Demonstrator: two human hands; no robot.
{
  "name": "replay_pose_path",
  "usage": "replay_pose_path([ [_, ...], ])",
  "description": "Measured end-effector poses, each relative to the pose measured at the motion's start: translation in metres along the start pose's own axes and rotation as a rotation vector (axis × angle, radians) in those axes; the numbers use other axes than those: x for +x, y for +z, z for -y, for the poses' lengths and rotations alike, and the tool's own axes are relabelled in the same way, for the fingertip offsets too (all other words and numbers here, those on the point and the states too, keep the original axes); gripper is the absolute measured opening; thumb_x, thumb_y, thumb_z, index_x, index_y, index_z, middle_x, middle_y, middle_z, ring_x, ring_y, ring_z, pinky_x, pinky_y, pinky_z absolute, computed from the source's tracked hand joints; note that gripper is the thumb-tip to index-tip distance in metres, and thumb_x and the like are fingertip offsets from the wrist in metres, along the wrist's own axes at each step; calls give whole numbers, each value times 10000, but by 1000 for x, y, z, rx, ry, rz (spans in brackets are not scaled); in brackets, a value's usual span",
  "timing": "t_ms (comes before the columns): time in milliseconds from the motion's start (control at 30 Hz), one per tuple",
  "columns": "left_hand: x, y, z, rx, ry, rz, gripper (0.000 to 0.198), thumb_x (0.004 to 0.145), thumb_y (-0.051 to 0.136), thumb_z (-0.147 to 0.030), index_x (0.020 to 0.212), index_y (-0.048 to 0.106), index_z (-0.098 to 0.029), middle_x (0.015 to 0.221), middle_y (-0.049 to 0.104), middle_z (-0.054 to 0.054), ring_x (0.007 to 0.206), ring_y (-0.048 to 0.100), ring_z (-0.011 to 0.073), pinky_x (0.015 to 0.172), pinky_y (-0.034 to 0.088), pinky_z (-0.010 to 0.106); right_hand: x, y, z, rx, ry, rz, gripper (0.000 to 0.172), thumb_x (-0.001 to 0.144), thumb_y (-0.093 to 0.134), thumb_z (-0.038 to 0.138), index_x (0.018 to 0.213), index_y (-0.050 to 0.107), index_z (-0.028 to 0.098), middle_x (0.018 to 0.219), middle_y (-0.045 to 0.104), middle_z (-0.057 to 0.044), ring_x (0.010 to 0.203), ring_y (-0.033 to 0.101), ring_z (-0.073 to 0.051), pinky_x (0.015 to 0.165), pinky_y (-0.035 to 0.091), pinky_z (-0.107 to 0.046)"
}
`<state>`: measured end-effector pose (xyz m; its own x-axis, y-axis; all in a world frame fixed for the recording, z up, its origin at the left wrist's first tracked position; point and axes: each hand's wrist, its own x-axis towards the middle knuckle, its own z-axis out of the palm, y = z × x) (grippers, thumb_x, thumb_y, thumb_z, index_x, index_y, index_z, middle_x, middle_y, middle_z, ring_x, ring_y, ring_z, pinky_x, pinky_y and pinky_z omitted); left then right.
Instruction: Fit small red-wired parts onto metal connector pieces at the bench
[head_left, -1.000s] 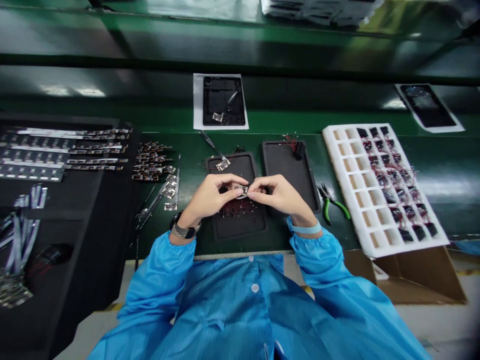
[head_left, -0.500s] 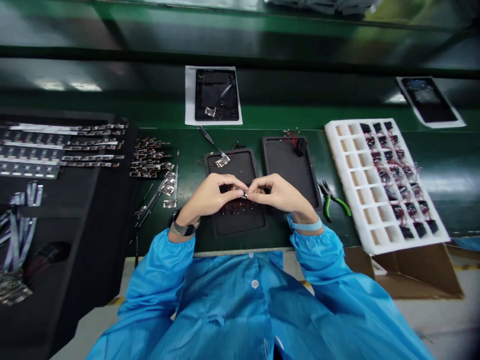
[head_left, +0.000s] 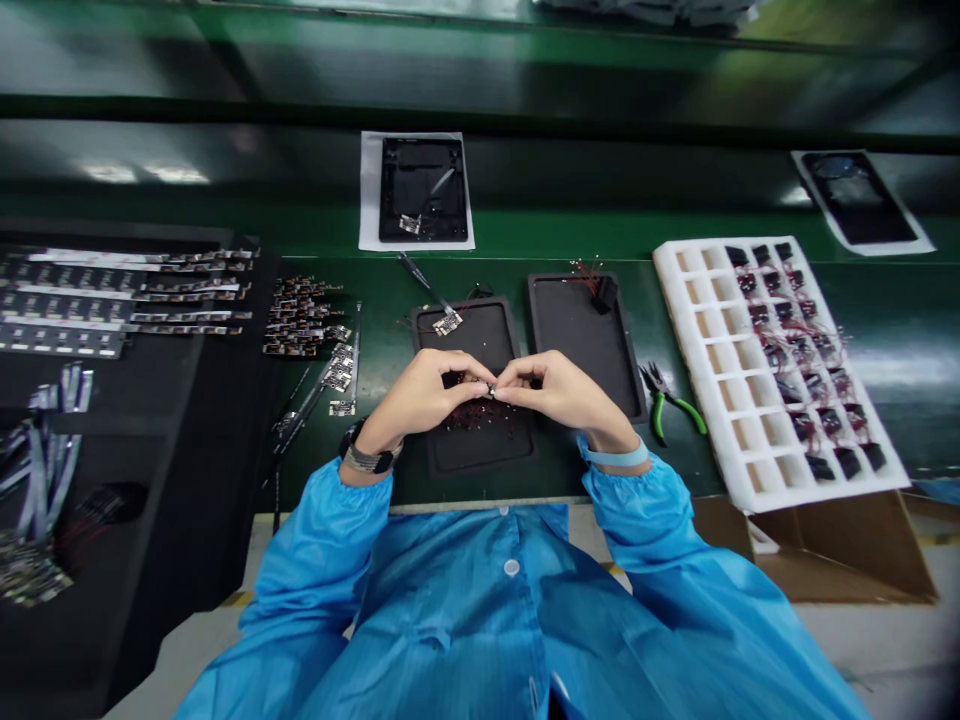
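Above a black tray (head_left: 480, 455), my left hand (head_left: 442, 390) and my right hand (head_left: 559, 395) meet fingertip to fingertip. Both are closed in a pinch on one small electronic part (head_left: 491, 390), dark with a pale metallic spot; most of it is hidden by the fingers. Beneath them a pile of small parts with dark red wires (head_left: 472, 415) lies in the tray. At the tray's upper left rests a small circuit board (head_left: 448, 322) with a dark ribbon cable. A second black tray (head_left: 581, 345), holding a black part with red wires (head_left: 602, 293), stands beyond my right hand.
Green-handled pliers (head_left: 670, 402) lie right of the trays. A white foam tray (head_left: 739, 490) holds several black wired parts. Left are stacked boards (head_left: 300, 315), loose circuit boards (head_left: 339, 368) and a black bin (head_left: 187, 450). A tablet shell (head_left: 424, 190) lies on white paper at the back.
Both hands stay pinched together at the same place, with the small part turned slightly between the fingertips. The whole view has shifted a little.
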<state>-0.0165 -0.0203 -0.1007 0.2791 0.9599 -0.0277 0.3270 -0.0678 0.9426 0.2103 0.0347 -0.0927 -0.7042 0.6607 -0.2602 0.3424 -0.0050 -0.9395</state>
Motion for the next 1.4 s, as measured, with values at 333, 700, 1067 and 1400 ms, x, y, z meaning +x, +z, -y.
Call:
replay_pose_path([
  [333,0,-2,3,-67,-41,49,96,864,763,-255,913,831,-207,931,817,55,875,748,226,841,530,339,1,-1,-3,45,-66,12,208,836,803,350,868,828,145,783,770,-44,711,649,-158,685,472,-278],
  [700,0,-2,1,-24,-35,17,103,864,752,-260,910,831,-212,939,817,56,932,751,244,871,549,346,5,0,-8,22,-60,25,241,850,795,386,886,823,150,797,769,-44,721,653,-166,704,483,-287],
  [1067,-5,-31,-53,212,-21,-209,178,829,781,-491,887,803,-324,1003,819,4,993,744,306,944,564,435,-4,-45,-20,367,-253,-894,230,860,722,397,850,721,167,803,719,-39,795,653,-171,808,499,-294],
  [1400,131,-1,-155,537,94,-171,220,750,718,-563,904,761,-411,686,698,-95,646,605,203,614,431,327,23,-35,-48,568,-107,-955,176,767,716,234,665,574,214,574,569,53,583,515,-137,573,373,-264],
])
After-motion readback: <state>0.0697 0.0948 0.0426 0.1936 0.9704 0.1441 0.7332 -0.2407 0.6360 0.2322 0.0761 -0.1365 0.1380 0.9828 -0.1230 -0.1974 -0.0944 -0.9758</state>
